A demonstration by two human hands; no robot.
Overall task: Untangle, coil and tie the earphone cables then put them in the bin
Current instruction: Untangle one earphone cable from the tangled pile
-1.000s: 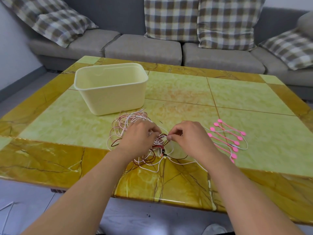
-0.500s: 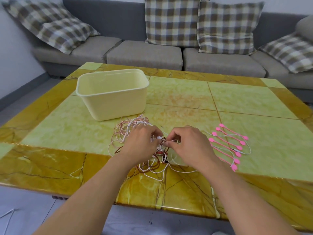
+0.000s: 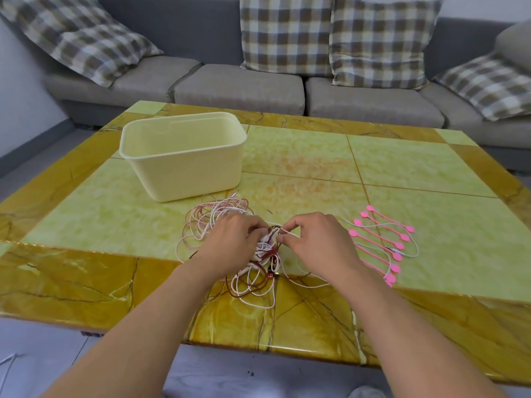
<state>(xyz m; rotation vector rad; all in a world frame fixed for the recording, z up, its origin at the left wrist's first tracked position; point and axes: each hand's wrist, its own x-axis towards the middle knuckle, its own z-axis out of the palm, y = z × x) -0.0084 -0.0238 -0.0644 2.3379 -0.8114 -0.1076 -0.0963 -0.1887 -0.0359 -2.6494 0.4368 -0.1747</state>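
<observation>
**Both hands in the cable knot**

At centre frame, the left hand (image 3: 232, 242) curls its fingers into the tangled earphone cables (image 3: 253, 271) on the table (image 3: 431, 173), while the right hand (image 3: 313, 239) pinches a white strand between thumb and forefinger. The cream bin (image 3: 184, 165) stands just behind, upper left. Pink ties (image 3: 379, 242) lie to the right.

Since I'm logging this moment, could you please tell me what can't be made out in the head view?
- Left hand: its back hides the fingertips and their grip on the cables.
- Cable count: the tangle overlaps too much to tell.
- Bin: its near wall hides the floor inside.
- Ties: a white cable crosses them; its ends are too small.
</observation>
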